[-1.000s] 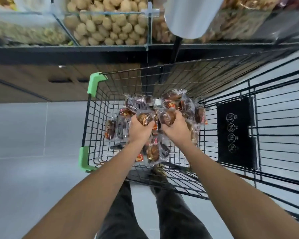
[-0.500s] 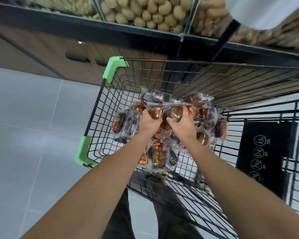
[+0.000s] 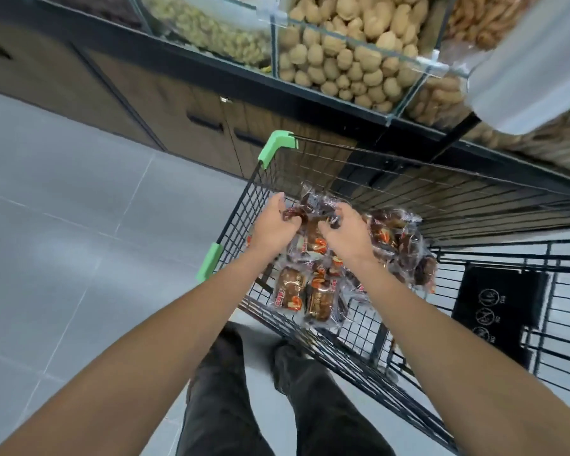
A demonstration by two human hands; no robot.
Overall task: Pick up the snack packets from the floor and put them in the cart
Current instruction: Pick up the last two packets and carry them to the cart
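Several clear-wrapped snack packets (image 3: 313,291) with brown cakes and red-orange print lie heaped in the black wire cart (image 3: 458,205), which has green corner guards. Both my hands are over the heap at the cart's left end. My left hand (image 3: 273,225) curls its fingers round the edge of a dark packet (image 3: 310,205) at the top of the pile. My right hand (image 3: 346,233) pinches the same bunch of wrappers from the other side. More packets (image 3: 399,245) spread to the right inside the cart.
A dark shelf unit (image 3: 211,123) with wooden cupboard doors stands just behind the cart. Clear bins of nuts (image 3: 343,60) sit above it. A grey tiled floor (image 3: 63,225) stretches to the left. My legs (image 3: 244,406) and shoes are below the cart's near edge.
The view swung left and tilted. The bunch that both hands held above the cart has sunk onto the cart's mesh, and my hands have moved towards the cart's left end.
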